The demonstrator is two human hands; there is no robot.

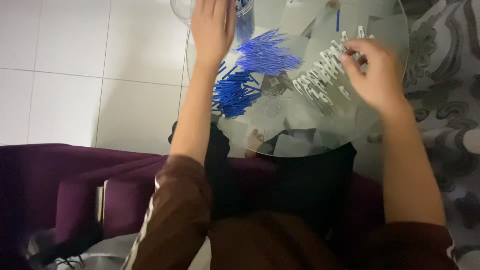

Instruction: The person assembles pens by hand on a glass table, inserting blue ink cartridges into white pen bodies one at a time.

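Overhead, the left hand (212,27) stretches flat with fingers spread wide and holding nothing, hovering over the far edge of the round glass counter (300,135) beside a clear glass jar (182,11), while the heap of thin blue plastic sticks (237,92) lies just below and to the right of its wrist, with a blurred fan of the same sticks (267,52) next to it. Meanwhile the right hand (375,70) curls its fingertips narrowly onto the near end of a row of small white plastic pieces (320,80), though blur hides whether one is pinched; a purple sofa (50,185) shows lower left.
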